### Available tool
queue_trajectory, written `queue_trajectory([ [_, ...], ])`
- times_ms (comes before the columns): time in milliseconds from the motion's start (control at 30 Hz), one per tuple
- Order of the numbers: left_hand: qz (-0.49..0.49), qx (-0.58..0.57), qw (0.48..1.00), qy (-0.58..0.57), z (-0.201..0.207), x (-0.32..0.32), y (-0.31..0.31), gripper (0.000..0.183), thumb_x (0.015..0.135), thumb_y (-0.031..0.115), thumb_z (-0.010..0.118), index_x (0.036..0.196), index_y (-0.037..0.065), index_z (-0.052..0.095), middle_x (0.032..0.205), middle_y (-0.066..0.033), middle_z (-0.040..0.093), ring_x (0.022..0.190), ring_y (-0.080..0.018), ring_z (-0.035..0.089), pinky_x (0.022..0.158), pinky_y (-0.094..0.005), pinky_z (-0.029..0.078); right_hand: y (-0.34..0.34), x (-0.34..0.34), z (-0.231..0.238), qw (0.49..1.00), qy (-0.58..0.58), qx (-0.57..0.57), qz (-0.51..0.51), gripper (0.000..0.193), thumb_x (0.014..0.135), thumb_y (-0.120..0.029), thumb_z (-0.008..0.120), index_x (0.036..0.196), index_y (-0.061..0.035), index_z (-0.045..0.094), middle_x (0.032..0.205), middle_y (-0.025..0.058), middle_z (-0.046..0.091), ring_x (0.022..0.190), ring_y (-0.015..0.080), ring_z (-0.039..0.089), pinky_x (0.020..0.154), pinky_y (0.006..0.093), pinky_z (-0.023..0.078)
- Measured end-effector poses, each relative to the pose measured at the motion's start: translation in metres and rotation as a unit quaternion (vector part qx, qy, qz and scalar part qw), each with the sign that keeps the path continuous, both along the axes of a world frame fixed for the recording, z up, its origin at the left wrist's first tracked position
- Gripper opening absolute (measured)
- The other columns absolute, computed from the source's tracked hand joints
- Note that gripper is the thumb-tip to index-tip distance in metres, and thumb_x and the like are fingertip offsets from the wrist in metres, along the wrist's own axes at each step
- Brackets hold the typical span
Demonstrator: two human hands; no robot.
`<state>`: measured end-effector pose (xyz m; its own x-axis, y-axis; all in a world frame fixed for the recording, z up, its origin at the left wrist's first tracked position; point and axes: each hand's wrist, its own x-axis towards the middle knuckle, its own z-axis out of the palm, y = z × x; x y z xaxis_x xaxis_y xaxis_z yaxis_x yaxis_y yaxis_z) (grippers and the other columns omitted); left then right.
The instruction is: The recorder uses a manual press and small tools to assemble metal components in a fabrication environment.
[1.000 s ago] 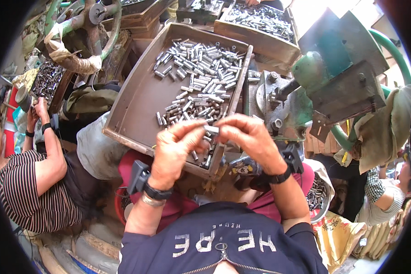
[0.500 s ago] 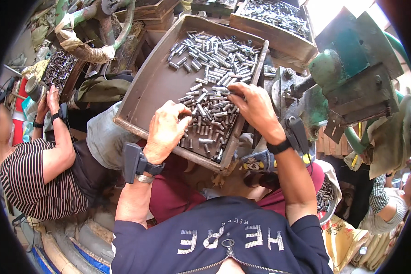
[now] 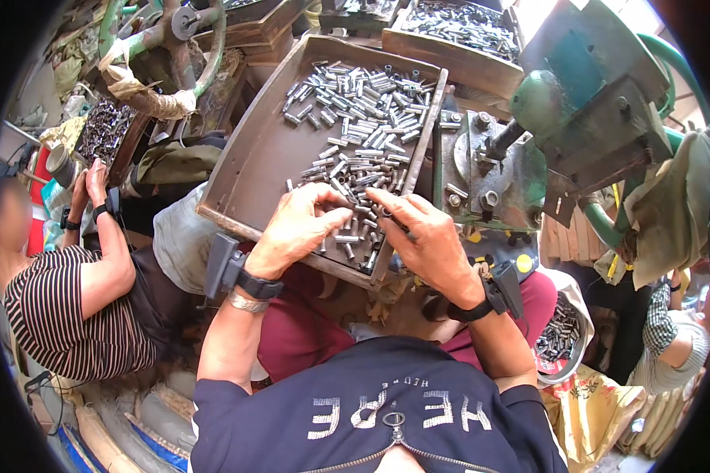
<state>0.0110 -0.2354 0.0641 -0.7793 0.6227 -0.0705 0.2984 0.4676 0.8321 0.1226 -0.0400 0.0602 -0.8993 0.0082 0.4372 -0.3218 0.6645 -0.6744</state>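
Observation:
A wooden tray (image 3: 241, 169) slants in front of me, with many small metal sleeves (image 3: 363, 106) heaped inside, shiny at the far end and darker near me. Over the near part of the heap is my left hand (image 3: 296, 229), its fingers bent and the thumb apart from them, with sleeves just beyond the fingertips. My right hand (image 3: 430, 240) is at the tray's near right side, fingers curled round a dark metal sleeve (image 3: 385, 211) by the thumb. The palm side of both hands is hidden, so further pieces there cannot be made out.
A green machine (image 3: 540, 102) with a metal bed stands close on the right. Another wooden box of sleeves (image 3: 450, 51) is behind the tray. A bucket of metal pieces (image 3: 564, 355) sits by my right knee. At left, a person in a striped top (image 3: 79, 315) works at another box.
My right hand has come down and nearer to me, closer to the left one. The left hand has shifted slightly right and nearer. The view has turned a little.

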Motion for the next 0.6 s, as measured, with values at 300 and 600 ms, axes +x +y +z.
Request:
queue_trajectory([
  [300, -0.002, 0.216, 0.912, -0.348, -0.001, 0.021, 0.019, 0.021, 0.096, 0.018, 0.068, 0.114, 0.006, 0.066, 0.089, 0.0053, 0.063, 0.069, -0.0015, 0.052, 0.061, -0.0182, 0.042, 0.014, 0.008, 0.001, 1.0, 0.001, 0.024, 0.018, 0.042, 0.086, -0.005, 0.067, 0.128, -0.0108, 0.063, 0.098, 0.0138, 0.067, 0.084, 0.0296, 0.067, 0.072, 0.0372, 0.055],
  [600, 0.081, 0.356, 0.782, -0.505, -0.006, 0.047, 0.043, 0.021, 0.099, 0.014, 0.064, 0.118, 0.008, 0.061, 0.093, 0.0055, 0.065, 0.067, -0.0005, 0.053, 0.059, -0.0168, 0.041, 0.012, 0.027, -0.004, 0.869, -0.054, -0.487, -0.06, 0.016, 0.094, -0.005, 0.068, 0.107, 0.004, 0.065, 0.094, 0.0085, 0.071, 0.082, 0.0173, 0.072, 0.074, 0.0273, 0.058],
])
